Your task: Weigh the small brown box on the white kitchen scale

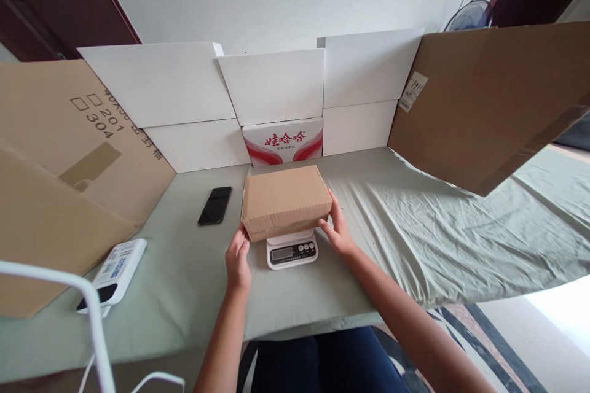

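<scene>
A closed brown cardboard box [286, 201] is sitting on a small white kitchen scale [292, 250], which is resting on the green sheet covering the table [415, 227]. The left hand [238, 261] is touching the box's near left corner with loosely curled fingers, and the right hand [338, 230] is pressing flat against its right side, fingers together; neither is gripping it. A black phone [214, 205] is lying just left of the box, and a white power strip [116, 270] is sitting nearer the table's left edge

On the tabletop [193, 282], the cardboard box [286, 201] sits on the kitchen scale [292, 249], with a phone [214, 205] to its left and a printed carton [283, 141] behind it.
</scene>
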### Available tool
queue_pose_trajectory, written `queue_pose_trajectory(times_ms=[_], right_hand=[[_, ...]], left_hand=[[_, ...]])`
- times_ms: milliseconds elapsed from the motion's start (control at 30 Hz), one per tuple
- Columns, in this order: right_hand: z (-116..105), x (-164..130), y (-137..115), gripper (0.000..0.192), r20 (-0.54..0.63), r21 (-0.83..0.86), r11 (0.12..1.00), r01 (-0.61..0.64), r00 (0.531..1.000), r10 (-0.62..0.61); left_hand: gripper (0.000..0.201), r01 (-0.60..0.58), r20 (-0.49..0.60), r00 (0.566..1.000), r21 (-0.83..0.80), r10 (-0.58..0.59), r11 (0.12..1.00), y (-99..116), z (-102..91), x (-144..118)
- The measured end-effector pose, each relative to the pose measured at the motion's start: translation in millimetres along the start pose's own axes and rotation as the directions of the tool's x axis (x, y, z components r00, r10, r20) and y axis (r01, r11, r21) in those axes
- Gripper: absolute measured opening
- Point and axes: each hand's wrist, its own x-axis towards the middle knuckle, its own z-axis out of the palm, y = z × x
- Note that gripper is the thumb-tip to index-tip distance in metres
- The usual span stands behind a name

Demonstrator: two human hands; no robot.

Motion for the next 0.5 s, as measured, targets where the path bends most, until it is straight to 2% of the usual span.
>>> queue_pose_trajectory(times_ms=[167, 300, 400, 500], right_hand=[[1.4, -2.8, 6.0, 0.088, -0.011, -0.016, 1.000, -0.014, 1.000, 0.014], [1.1, 2.3, -2.8, 0.086, -0.042, 0.035, 0.999, -0.010, 0.999, 0.012], [2.8, 16.4, -18.2, 0.079, -0.065, 0.121, 0.993, 0.010, 0.998, -0.002], [8.7, 41.2, -26.2, 0.074, -0.065, 0.227, 0.973, 0.034, 0.998, -0.020]], left_hand=[[0.066, -0.007, 0.004, 1.000, -0.009, 0.007, 1.000, -0.4, 1.2, -2.2], [0.063, -0.023, 0.024, 0.999, -0.011, 0.024, 1.000, 9.6, 6.4, 3.1], [0.059, -0.074, 0.063, 0.995, -0.017, 0.075, 0.997, 25.7, 12.4, 24.9], [0.058, -0.140, 0.107, 0.984, -0.004, 0.140, 0.990, 37.9, 19.9, 62.5]])
